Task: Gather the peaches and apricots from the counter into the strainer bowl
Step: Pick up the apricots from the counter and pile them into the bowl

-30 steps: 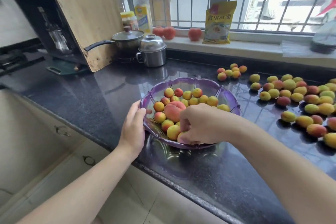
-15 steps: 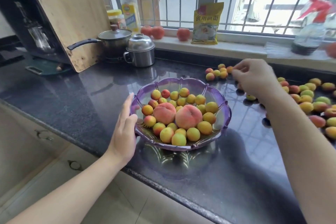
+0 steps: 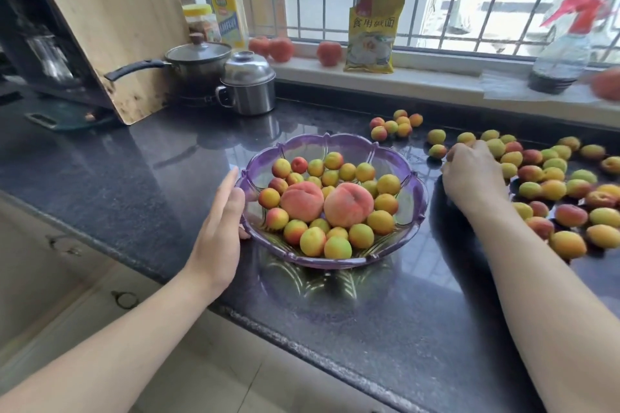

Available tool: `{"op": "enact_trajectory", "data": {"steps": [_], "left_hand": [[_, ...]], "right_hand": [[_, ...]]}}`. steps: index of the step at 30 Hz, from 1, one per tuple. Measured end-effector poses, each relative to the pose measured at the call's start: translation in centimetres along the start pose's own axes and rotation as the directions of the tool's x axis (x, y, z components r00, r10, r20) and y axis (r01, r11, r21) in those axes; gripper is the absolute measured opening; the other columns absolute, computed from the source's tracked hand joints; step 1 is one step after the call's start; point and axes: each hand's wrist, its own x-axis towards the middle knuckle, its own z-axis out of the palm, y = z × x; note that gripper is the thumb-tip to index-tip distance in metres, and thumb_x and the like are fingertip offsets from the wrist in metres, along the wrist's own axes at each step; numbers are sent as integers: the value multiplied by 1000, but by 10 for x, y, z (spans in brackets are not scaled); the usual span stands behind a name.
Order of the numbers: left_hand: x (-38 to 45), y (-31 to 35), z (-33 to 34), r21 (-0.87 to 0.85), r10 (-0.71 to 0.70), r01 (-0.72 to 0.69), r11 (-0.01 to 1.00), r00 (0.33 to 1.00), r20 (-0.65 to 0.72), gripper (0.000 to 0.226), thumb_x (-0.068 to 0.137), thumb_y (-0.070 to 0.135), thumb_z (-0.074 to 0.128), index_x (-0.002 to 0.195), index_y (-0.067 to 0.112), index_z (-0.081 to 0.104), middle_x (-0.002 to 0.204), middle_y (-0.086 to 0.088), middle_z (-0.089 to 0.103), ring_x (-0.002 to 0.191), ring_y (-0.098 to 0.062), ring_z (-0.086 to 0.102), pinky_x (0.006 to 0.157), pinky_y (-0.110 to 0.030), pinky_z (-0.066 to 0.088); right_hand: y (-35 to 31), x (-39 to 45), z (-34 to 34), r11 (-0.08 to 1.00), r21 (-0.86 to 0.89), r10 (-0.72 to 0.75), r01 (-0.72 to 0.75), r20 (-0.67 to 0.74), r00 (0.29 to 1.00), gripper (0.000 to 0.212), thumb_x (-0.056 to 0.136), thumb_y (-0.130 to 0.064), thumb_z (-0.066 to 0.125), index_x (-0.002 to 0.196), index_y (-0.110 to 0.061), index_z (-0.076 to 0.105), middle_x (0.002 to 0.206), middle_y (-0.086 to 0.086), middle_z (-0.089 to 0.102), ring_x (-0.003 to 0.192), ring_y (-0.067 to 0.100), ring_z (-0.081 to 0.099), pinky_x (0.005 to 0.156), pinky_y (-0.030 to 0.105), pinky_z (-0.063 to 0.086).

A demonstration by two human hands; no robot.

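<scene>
Left hand (image 3: 219, 228), centre-left of frame: fingers straight, flat against the left rim of the translucent purple scalloped plastic strainer bowl (image 3: 416, 201), steadying it, nothing gripped.

Right hand (image 3: 471, 174), right of centre: palm down on the loose yellow-orange apricots (image 3: 553, 189) at the left edge of the pile, fingers curled over the fruit. Cannot tell whether it actually holds one, fingertips hidden.

Bowl sits mid-frame on the dark speckled stone surface (image 3: 134, 171), near the front edge. Inside: two large pink peaches (image 3: 349, 204) side by side, ringed by many small apricots.

Small cluster of five apricots (image 3: 396, 126) lies above and right of the bowl, apart from the main pile.

Upper left: steel lidded pot (image 3: 248, 85), dark saucepan with lid (image 3: 198, 59), wooden cutting board (image 3: 110, 17) leaning. Windowsill at top: yellow packet (image 3: 372, 33), oil bottle (image 3: 228, 7), three red round fruits (image 3: 281, 49).
</scene>
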Motion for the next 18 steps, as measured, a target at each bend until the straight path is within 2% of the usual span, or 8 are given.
{"op": "enact_trajectory", "data": {"steps": [2, 4, 7, 9, 11, 14, 16, 18], "left_hand": [[8, -1, 0, -63, -75, 72, 995, 997, -34, 69, 97, 72, 32, 155, 40, 49, 150, 17, 60, 136, -3, 57, 122, -43, 41], [12, 3, 2, -104, -124, 118, 988, 991, -49, 63, 98, 68, 33, 132, 33, 72, 127, 6, 77, 122, -14, 69, 116, -51, 47], [13, 9, 7, -105, -147, 137, 985, 984, -101, 51, 94, 56, 42, 108, 26, 80, 108, 0, 81, 111, -22, 74, 111, -56, 50], [13, 9, 8, -120, -117, 105, 987, 988, -100, 42, 92, 50, 45, 107, 30, 79, 110, 1, 81, 113, -23, 72, 111, -58, 50], [11, 9, 8, -135, -92, 78, 988, 991, -99, 44, 86, 53, 47, 120, 40, 73, 129, 8, 74, 127, -16, 66, 117, -53, 45], [9, 7, 7, -115, -59, 49, 992, 994, -88, 73, 78, 61, 44, 151, 52, 45, 164, 15, 44, 151, -7, 40, 129, -48, 29], [8, 7, 8, -104, -8, 1, 995, 998, -67, 63, 81, 57, 42, 143, 67, 37, 168, 16, 34, 154, -5, 32, 130, -49, 26], [4, 8, 10, -70, 45, -49, 996, 997, -61, 61, 87, 45, 39, 144, 67, 32, 168, 16, 28, 154, -4, 29, 130, -44, 24]], "right_hand": [[-1, 0, 1, 999, -15, -30, 31, 16, 999, 19, 94, -2, 63, 112, -6, 60, 115, 21, 52, 98, 42, 57, 76, 39, 43], [-1, 0, 1, 998, -30, -50, 51, 33, 998, 18, 91, 0, 63, 107, -8, 58, 112, 21, 55, 96, 41, 59, 74, 38, 42], [0, 4, -2, 999, 7, -47, 47, 9, 999, 19, 92, -7, 65, 111, -9, 60, 113, 21, 60, 97, 39, 59, 72, 35, 38], [-4, 8, -14, 992, 111, -55, 58, -30, 998, 28, 96, -19, 63, 123, -12, 62, 121, 20, 60, 101, 38, 58, 75, 35, 37], [-12, 10, -33, 956, 277, -92, 92, -14, 996, 31, 97, -24, 61, 128, -19, 64, 121, 16, 62, 93, 31, 59, 74, 33, 40], [-27, 0, -71, 834, 546, -188, 76, 152, 970, 24, 94, -26, 65, 116, -32, 69, 99, 8, 70, 63, 23, 61, 51, 32, 48], [-37, -11, -92, 823, 560, -287, 99, 259, 922, 22, 93, -31, 67, 114, -39, 69, 92, 3, 71, 67, 21, 63, 51, 33, 50], [-45, -19, -104, 814, 562, -394, 145, 351, 850, 23, 97, -30, 64, 118, -38, 70, 101, -4, 72, 81, 10, 68, 63, 23, 53]]}}
